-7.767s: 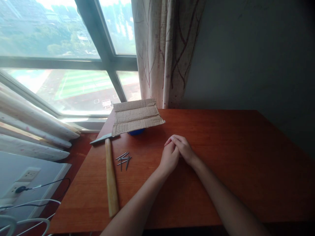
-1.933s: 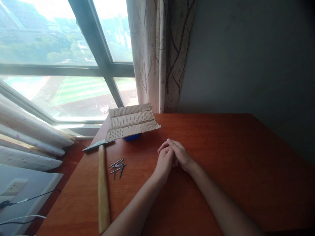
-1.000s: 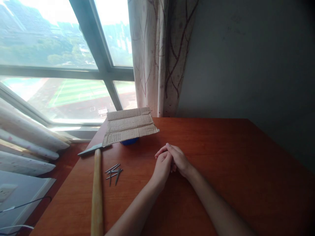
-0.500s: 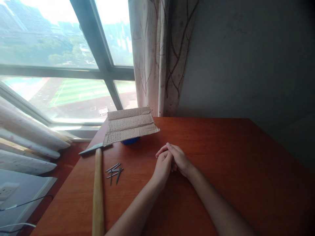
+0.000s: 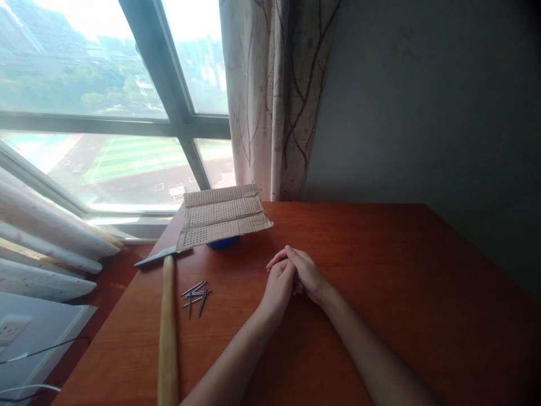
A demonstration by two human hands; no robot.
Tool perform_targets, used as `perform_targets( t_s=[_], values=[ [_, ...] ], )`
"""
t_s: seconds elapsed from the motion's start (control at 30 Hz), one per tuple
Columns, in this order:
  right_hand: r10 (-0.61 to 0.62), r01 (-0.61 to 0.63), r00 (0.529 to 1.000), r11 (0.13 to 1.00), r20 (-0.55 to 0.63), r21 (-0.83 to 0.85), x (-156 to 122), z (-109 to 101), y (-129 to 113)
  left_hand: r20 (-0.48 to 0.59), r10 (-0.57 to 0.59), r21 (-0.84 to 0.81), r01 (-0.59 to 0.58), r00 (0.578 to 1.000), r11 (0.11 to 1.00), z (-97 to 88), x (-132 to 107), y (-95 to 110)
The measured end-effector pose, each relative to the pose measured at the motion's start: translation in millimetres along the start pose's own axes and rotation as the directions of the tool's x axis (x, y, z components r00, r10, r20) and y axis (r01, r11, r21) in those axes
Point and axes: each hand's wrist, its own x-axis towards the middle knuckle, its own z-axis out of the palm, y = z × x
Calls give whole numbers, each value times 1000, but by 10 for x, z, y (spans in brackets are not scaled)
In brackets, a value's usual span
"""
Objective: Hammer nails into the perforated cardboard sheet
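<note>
My left hand [image 5: 279, 286] and my right hand [image 5: 307, 273] are clasped together above the middle of the table. The right one's fingers fold over the left one's, and both are closed; no object shows in them. To their left lies a small pile of several steel nails [image 5: 196, 296]. Beyond the nails, a hammer [image 5: 168, 332] rests with its wooden handle toward me and its metal head pointing left. A creased cardboard piece [image 5: 224, 214] full of small holes sits on a blue object [image 5: 224, 243], mostly hidden underneath.
The brown wooden table [image 5: 380, 242] reaches to a grey wall [image 5: 422, 113] at the back. A window [image 5: 84, 163] and patterned curtains [image 5: 270, 101] stand at the far left. Cables [image 5: 46, 345] and a wall socket [image 5: 12, 328] are down at the lower left.
</note>
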Motion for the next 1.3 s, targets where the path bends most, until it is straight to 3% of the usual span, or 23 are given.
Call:
perform_targets(
  t_s=[0.43,0.6,0.7,0.8,0.93,1.0,1.1,1.2,1.27,1.3],
  values=[
    [-20,19,1000,999,-19,-41,37,-3,31,7,79,49,-79,997,996,0,48,-89],
    [-200,177,960,976,-197,-126,123,-93,117,71,217,193,-227,973,955,-20,-49,-151],
    [-293,234,934,934,-203,-270,166,-152,187,166,255,404,-302,952,864,-123,-264,-86],
    [-314,231,941,868,-128,-439,174,-165,225,218,295,614,-365,930,700,-295,-566,48],
    [-403,284,915,680,-22,-676,147,-131,218,267,310,742,-400,912,538,-607,-958,210],
    [-416,285,909,606,10,-742,131,-114,208,227,326,821,-361,918,443,-815,-1101,257],
    [-396,258,918,546,26,-797,115,-95,198,75,409,922,-220,909,318,-1199,-1231,297],
    [-374,236,927,496,40,-835,105,-81,188,-162,455,971,59,875,233,-1607,-1281,310],
    [-360,227,932,475,48,-850,100,-74,176,-258,451,959,169,854,229,-1837,-1286,294],
    [-357,227,933,471,51,-853,97,-71,169,-337,443,931,225,831,286,-1930,-1285,276]
  ],
)
